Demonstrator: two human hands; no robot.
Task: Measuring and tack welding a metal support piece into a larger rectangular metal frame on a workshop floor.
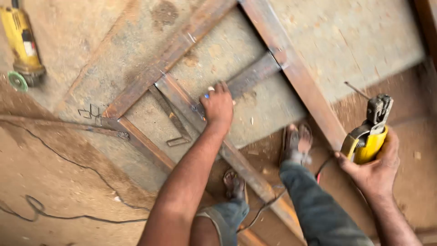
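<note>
A frame of steel bars (255,73) lies flat on the floor (68,196). The left hand (218,105) rests on a short crossbar (248,77) at its middle. The right hand (375,166) holds an electrode holder (371,132) to the right of the long bar (296,68). An angle grinder (20,45) lies far left, well apart, a cable (68,214) below it.

The left hand (218,105) presses down on a rusty metal frame (300,77) lying on the floor. The right hand (375,166), at four o'clock, grips a yellow welding holder (369,136). A yellow grinder (22,45) lies at ten o'clock.
</note>
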